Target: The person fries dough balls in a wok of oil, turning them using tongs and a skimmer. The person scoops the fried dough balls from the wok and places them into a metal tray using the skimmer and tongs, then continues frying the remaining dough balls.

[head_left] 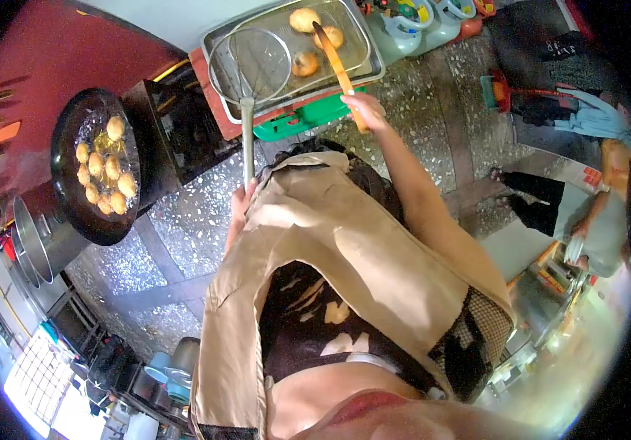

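Observation:
My left hand [240, 207] is closed around the long metal handle of a round wire skimmer [248, 121], partly hidden by the apron. The skimmer's hoop lies over the left part of a metal tray [375, 67]. My right hand [366, 111] grips a wooden spatula [339, 71] with a dark tip. That tip reaches over the tray and touches or nearly touches the golden fried pieces there: an upper one [303, 20], a middle one [329, 38] and a lower one [304, 64]. Several similar fried balls [112, 167] sit in oil in a black wok [74, 209] at the left.
A green basin [293, 123] stands under the tray's near side. Gas cylinders [433, 40] are at the upper right. Another person [587, 213] stands at the right. Metal pans [33, 242] are beyond the wok. A red broom or dustpan [502, 94] lies on the speckled floor.

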`<move>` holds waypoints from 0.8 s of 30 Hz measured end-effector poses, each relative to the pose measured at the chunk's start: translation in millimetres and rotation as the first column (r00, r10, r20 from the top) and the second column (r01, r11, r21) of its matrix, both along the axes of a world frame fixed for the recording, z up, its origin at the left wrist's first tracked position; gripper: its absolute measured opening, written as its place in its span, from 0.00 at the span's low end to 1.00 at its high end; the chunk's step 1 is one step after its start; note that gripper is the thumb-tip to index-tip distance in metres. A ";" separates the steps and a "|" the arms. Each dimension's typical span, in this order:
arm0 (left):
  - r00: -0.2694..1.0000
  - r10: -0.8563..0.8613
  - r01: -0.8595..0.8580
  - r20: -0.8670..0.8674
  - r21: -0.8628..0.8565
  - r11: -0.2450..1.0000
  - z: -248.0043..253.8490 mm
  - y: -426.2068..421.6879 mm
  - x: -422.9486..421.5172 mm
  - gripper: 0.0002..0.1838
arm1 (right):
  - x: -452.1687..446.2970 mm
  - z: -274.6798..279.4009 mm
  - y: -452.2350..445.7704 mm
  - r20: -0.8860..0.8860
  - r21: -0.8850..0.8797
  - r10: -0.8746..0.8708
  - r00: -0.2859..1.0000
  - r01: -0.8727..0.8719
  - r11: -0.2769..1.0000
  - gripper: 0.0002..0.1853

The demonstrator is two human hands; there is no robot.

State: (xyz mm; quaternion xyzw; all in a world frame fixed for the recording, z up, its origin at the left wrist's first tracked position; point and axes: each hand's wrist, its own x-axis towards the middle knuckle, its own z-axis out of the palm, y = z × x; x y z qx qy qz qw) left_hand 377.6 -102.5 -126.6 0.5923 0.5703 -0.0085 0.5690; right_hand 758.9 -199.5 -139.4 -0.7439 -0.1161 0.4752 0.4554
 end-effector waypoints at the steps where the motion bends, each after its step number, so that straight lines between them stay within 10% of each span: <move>1: 1.000 0.011 -0.011 -0.001 0.000 1.000 -3.8 1.6 -1.9 0.31 | -1.1 2.4 3.3 -0.001 0.007 0.004 1.000 -0.004 1.000 0.26; 13: 0.998 0.058 -0.058 -0.011 -0.009 0.998 0.8 0.2 -17.9 0.28 | 3.8 4.3 1.3 -0.067 0.061 -0.206 0.976 0.210 0.976 0.23; 17: 0.974 0.211 -0.210 0.078 -0.010 0.978 41.3 8.2 -22.6 0.25 | 7.6 -17.3 5.6 -0.342 0.139 -0.335 0.878 0.400 0.906 0.23; 24: 0.999 0.049 -0.048 -0.010 0.110 0.993 76.1 55.0 -33.2 0.21 | -7.8 -14.5 7.8 -0.422 0.147 -0.432 0.797 0.530 0.835 0.21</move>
